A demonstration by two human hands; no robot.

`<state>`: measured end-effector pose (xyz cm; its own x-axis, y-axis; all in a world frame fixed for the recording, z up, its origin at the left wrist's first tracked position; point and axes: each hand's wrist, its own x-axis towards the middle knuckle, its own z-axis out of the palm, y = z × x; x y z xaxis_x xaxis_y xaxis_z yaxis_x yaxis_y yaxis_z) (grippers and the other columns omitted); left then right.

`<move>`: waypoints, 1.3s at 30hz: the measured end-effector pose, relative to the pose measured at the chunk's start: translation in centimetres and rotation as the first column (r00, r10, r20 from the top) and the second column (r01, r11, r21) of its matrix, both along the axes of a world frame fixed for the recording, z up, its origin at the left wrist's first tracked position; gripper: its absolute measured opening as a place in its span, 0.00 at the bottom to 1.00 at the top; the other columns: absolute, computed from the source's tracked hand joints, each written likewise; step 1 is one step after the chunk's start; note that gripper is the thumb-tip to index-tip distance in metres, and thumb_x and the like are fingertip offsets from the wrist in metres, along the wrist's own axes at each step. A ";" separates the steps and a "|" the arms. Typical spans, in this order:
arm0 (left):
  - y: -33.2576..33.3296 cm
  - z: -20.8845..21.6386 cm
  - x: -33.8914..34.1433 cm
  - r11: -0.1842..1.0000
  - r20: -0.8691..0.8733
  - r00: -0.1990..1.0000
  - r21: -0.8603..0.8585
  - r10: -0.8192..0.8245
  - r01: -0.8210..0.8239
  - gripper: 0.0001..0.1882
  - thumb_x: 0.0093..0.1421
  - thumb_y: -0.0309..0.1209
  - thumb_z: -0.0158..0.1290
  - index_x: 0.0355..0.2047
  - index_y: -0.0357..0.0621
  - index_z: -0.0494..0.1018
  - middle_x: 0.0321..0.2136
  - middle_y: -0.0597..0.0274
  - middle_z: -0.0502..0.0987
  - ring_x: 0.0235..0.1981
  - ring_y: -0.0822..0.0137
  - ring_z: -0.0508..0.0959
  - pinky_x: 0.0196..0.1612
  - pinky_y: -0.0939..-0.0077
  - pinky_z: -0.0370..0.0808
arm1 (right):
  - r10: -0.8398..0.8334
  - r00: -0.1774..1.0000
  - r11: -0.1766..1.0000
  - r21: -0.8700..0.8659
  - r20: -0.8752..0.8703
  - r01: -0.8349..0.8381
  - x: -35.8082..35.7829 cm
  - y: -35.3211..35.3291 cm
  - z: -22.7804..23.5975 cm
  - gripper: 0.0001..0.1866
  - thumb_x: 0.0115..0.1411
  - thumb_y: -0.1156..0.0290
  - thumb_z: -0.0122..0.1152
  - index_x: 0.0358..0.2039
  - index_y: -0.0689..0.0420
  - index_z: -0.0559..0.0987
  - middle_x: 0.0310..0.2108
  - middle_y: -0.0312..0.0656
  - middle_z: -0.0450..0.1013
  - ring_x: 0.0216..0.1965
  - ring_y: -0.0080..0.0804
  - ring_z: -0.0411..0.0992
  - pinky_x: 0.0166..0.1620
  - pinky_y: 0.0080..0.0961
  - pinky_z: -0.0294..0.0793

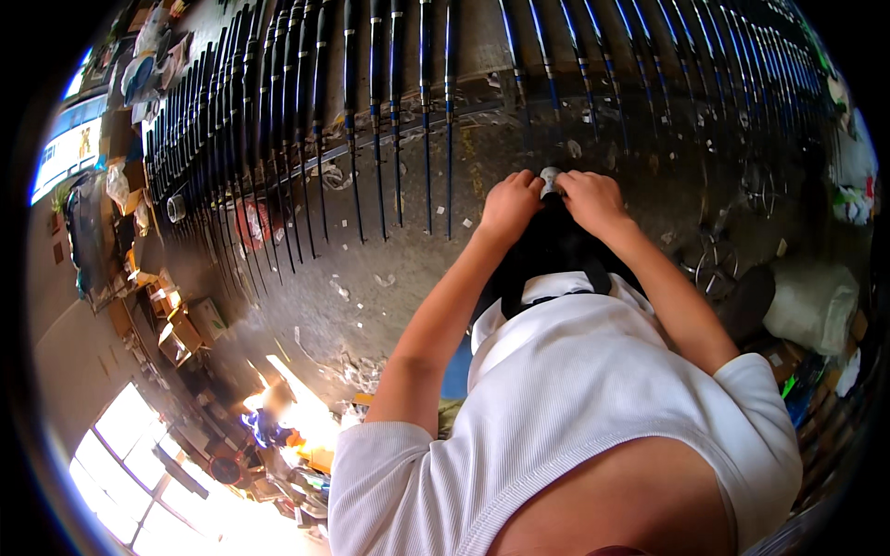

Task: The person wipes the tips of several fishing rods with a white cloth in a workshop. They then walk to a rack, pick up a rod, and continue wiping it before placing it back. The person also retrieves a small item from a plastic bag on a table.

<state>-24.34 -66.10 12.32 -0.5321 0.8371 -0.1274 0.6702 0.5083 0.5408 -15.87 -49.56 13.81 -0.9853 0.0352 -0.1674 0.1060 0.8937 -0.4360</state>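
Note:
My left hand [510, 206] and my right hand [593, 199] are close together in front of my body, over dark cloth at my lap. Between them sits a small, pale grey, rounded thing [550, 178]; its kind I cannot make out. The fingers of both hands are closed on it from either side. Beyond my hands, a long row of slender fishing rods [426, 111] hangs or leans, black at the left and centre. More rods with blue shafts [584, 69] continue to the right. Neither hand touches any rod.
Scraps of paper and plastic litter the grey floor [389, 306]. Cardboard boxes [181, 334] stand along the left side. Another person [269, 422] is at the lower left by a bright window [120, 463]. A pale wrapped bundle [811, 306] and a wheel-like metal frame [714, 264] lie at the right.

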 end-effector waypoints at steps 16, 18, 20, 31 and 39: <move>-8.2 5.9 -3.8 0.895 -0.157 0.905 -0.155 0.396 -0.419 0.17 0.55 0.27 0.52 0.47 0.51 0.73 0.41 0.59 0.73 0.43 0.54 0.75 0.40 0.62 0.75 | 0.130 0.991 0.973 -0.186 -0.036 -0.135 -2.9 -5.9 3.5 0.21 0.52 0.74 0.57 0.49 0.49 0.75 0.37 0.41 0.71 0.36 0.43 0.75 0.37 0.38 0.75; -10.5 5.2 -5.0 0.884 -0.122 0.923 -0.266 0.365 -0.385 0.18 0.55 0.26 0.50 0.47 0.53 0.74 0.40 0.58 0.73 0.41 0.53 0.76 0.40 0.62 0.75 | 0.207 0.974 0.967 -0.170 0.090 -0.190 -4.4 -9.1 2.8 0.24 0.54 0.75 0.56 0.53 0.49 0.73 0.40 0.39 0.72 0.38 0.42 0.75 0.40 0.37 0.75; -11.7 3.8 -5.9 0.913 -0.096 0.950 -0.262 0.299 -0.313 0.16 0.53 0.26 0.51 0.43 0.52 0.75 0.38 0.57 0.74 0.40 0.53 0.77 0.38 0.62 0.76 | 0.203 0.969 0.960 -0.224 0.143 -0.168 -5.7 -11.6 2.5 0.24 0.53 0.77 0.55 0.53 0.49 0.73 0.43 0.39 0.72 0.39 0.41 0.75 0.40 0.37 0.75; -8.8 -1.9 -10.7 0.991 0.070 0.990 0.045 0.123 -0.126 0.20 0.54 0.24 0.49 0.49 0.46 0.74 0.43 0.49 0.76 0.43 0.49 0.77 0.44 0.59 0.75 | -0.115 0.993 0.989 -0.093 -0.005 0.114 -10.5 -10.7 1.1 0.21 0.52 0.79 0.49 0.47 0.52 0.78 0.46 0.42 0.75 0.44 0.47 0.74 0.45 0.40 0.75; -10.2 4.1 -11.2 0.982 0.108 0.981 0.085 0.159 -0.168 0.20 0.51 0.30 0.59 0.46 0.46 0.72 0.36 0.51 0.74 0.37 0.47 0.77 0.37 0.58 0.76 | -0.158 0.984 0.982 -0.086 0.086 0.165 -9.1 -9.6 2.9 0.22 0.54 0.71 0.59 0.52 0.48 0.74 0.43 0.39 0.72 0.43 0.43 0.74 0.44 0.37 0.75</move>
